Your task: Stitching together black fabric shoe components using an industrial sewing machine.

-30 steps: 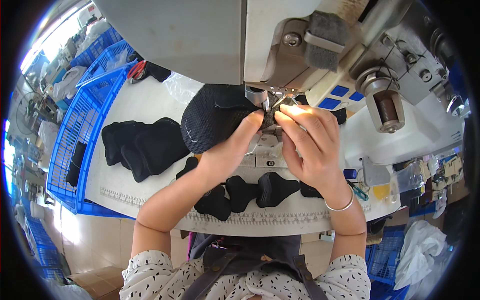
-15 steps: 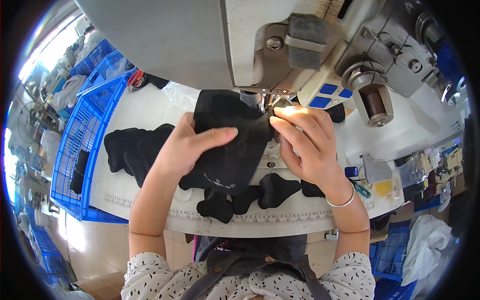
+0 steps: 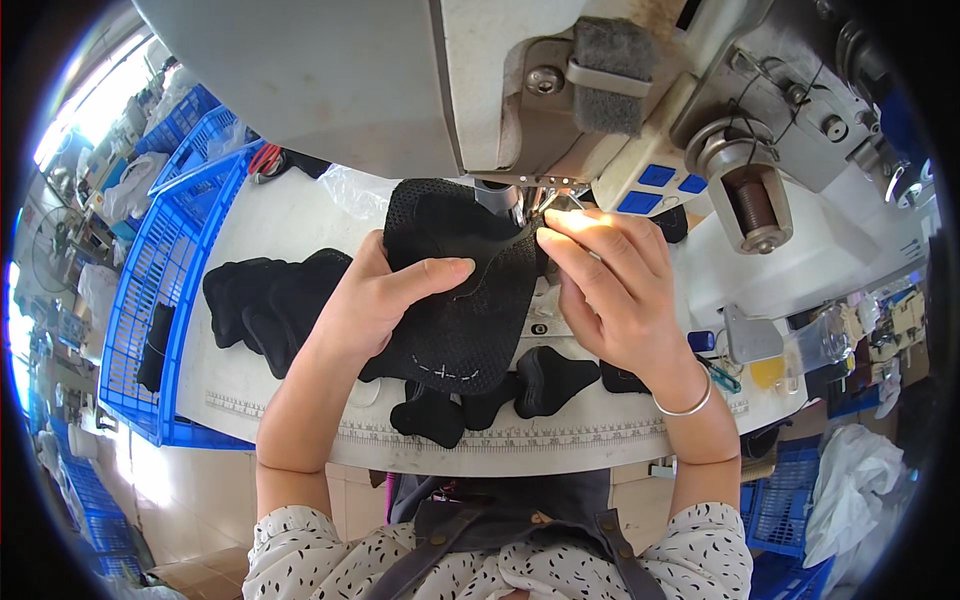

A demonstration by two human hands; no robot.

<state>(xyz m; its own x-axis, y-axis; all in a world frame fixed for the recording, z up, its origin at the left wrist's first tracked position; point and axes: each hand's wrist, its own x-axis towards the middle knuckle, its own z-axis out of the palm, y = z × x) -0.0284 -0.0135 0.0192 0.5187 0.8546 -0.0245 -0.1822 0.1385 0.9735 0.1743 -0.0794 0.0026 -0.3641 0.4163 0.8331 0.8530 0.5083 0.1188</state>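
A black mesh fabric piece point(image 3: 465, 335) with white stitch-like marks near its lower edge lies under the head of a sewing machine point(image 3: 310, 85). My left hand point(image 3: 375, 300) grips its left side, thumb on top and fingers hidden beneath. Close to the lit needle area point(image 3: 533, 203), my right hand point(image 3: 620, 285) pinches the fabric's right edge between thumb and fingertips. A smaller smooth black patch point(image 3: 450, 228) lies on the mesh near the needle. The needle tip itself is too small to make out.
Black cut pieces point(image 3: 555, 382) lie along the table's ruled front edge, and a black stack point(image 3: 280, 305) sits left. A blue crate point(image 3: 170, 300) borders the table's left side. Red-handled scissors point(image 3: 266, 160), a thread bobbin point(image 3: 748, 195) and a teal tool point(image 3: 722, 376) are around.
The fabric has turned slightly so its mesh face and white marks show more plainly. Both hands keep nearly the same places and grips.
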